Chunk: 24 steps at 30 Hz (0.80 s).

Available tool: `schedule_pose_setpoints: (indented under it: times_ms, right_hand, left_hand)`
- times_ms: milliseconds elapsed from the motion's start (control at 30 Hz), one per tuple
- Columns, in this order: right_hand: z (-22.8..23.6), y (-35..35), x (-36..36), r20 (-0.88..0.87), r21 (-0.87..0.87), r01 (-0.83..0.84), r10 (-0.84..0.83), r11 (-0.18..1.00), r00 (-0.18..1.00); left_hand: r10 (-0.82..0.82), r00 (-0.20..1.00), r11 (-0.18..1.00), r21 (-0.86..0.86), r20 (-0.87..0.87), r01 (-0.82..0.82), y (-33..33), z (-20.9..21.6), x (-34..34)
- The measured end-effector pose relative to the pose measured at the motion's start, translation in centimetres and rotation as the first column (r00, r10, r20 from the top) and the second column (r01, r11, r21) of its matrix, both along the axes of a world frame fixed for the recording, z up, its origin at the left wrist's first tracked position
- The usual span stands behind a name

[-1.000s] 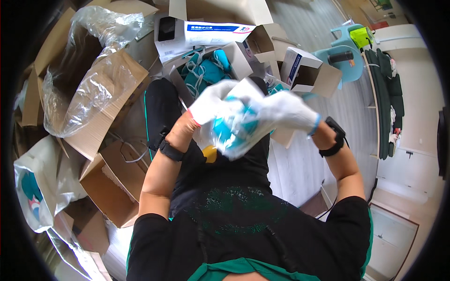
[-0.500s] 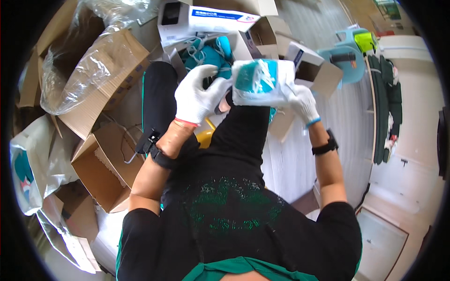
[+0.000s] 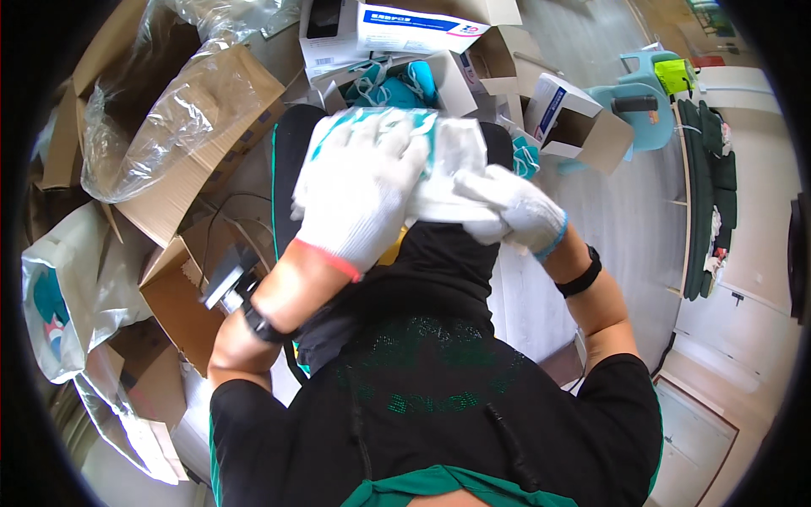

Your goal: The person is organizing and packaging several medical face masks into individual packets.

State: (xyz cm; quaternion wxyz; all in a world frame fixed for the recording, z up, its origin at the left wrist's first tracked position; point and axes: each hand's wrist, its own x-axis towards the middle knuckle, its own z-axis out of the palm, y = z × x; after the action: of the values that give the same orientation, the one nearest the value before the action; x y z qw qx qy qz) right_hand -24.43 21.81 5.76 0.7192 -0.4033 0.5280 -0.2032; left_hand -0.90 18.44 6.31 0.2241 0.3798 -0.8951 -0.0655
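A clear plastic pack of teal and white face masks (image 3: 435,139) is above my lap. My left hand (image 3: 359,186), in a white knit glove with a red cuff, lies across its top with the fingers stretched and spread. That hand covers much of the pack. My right hand (image 3: 515,207), in a white glove with a blue cuff, has its fingers bent round the loose right end of the plastic. Just beyond the pack, an open white box holds more teal masks with white straps (image 3: 393,87).
Ahead stands a white and blue carton (image 3: 422,32), with another open box (image 3: 574,118) to its right. Large cardboard boxes (image 3: 203,139) with clear plastic sheeting fill the left. A light blue chair (image 3: 646,127) is at far right. Teal masks show in a plastic bag (image 3: 51,304).
The pack has moved left and closer to my body. My left hand, which was beside it, now lies over it. My right hand has shifted slightly left and nearer.
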Motion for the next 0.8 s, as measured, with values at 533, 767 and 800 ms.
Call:
schedule_pose_setpoints:
  times_ms: [533,767,800]
  right_hand:
    - [-18.3,-10.7,5.4,-0.837,-0.288,-0.251,-0.115,0.924,0.535]
    - [-21.8,-14.2,8.4,-0.974,0.084,-0.24,0.131,0.967,0.187]
    - [-22.1,-14.3,8.4,-0.972,0.09,-0.239,0.138,0.967,0.192]
  left_hand:
    - [0.262,0.889,0.765,0.481,0.376,-0.428,0.2,-4.1,7.0]
    - [0.302,0.858,0.74,0.465,0.415,-0.486,1.3,-5.1,6.8]
    - [0.326,0.847,0.73,0.457,0.419,-0.507,1.5,-5.2,6.7]
